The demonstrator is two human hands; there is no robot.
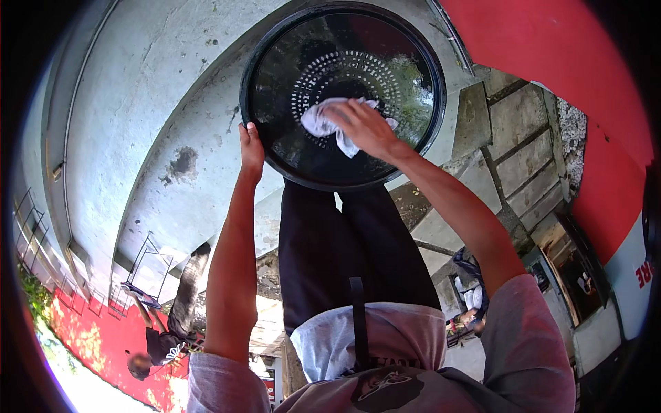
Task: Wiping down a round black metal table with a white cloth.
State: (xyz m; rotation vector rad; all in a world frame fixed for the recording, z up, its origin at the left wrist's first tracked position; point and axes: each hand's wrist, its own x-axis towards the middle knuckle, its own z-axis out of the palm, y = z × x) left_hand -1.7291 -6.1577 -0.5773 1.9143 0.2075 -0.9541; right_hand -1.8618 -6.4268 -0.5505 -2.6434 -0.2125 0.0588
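Note:
A large round black tray (341,33) with a raised rim is held out in front of me. Rings of pale dots mark its middle, and its glossy surface carries reflections. My left hand (251,149) grips the rim at the lower left, thumb on top; its other fingers are partly hidden. A crumpled white cloth (316,120) lies bunched under my right hand (367,130), which holds it against the dotted part of the tray. Part of the pattern is covered by the cloth and hand.
Grey stained concrete (196,134) spreads at the left. Paving slabs (521,113) and a red wall (547,41) are on the right. One person (160,343) stands lower left near metal frames (150,258); another person (472,299) is behind my right arm.

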